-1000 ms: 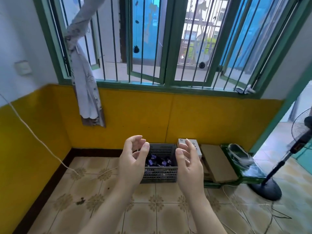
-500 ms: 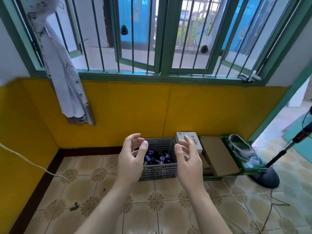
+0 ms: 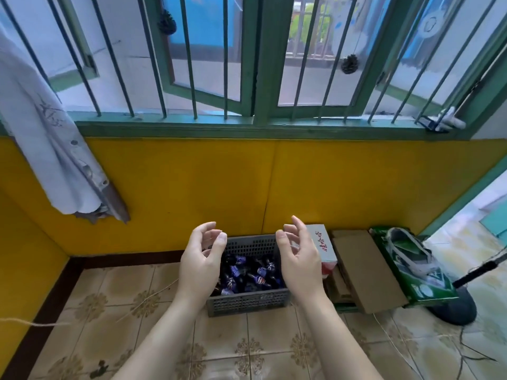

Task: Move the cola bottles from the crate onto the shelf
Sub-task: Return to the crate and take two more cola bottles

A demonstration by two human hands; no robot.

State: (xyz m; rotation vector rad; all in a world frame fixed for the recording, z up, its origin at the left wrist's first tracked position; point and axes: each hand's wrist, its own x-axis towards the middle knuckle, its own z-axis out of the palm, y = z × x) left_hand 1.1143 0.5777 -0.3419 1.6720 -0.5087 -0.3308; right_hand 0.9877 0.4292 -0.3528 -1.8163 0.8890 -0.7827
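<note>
A grey perforated plastic crate (image 3: pixel 247 300) stands on the tiled floor against the yellow wall. Several dark cola bottles (image 3: pixel 251 272) with blue labels lie jumbled inside it. My left hand (image 3: pixel 200 261) hovers in front of the crate's left side, fingers loosely curled, holding nothing. My right hand (image 3: pixel 300 259) hovers in front of the crate's right side, palm turned inward, fingers relaxed and empty. Both hands are raised in the air, apart from the bottles. No shelf is in view.
Right of the crate sit a white carton (image 3: pixel 321 244), flat brown cardboard boxes (image 3: pixel 362 267) and a green box (image 3: pixel 411 272). A fan base (image 3: pixel 452 308) stands at the far right. A cloth (image 3: pixel 49 149) hangs at the left. Cords cross the floor (image 3: pixel 271 341).
The view has moved closer to the crate and tilted down, so the crate looks larger. Both hands stay raised and empty in about the same pose.
</note>
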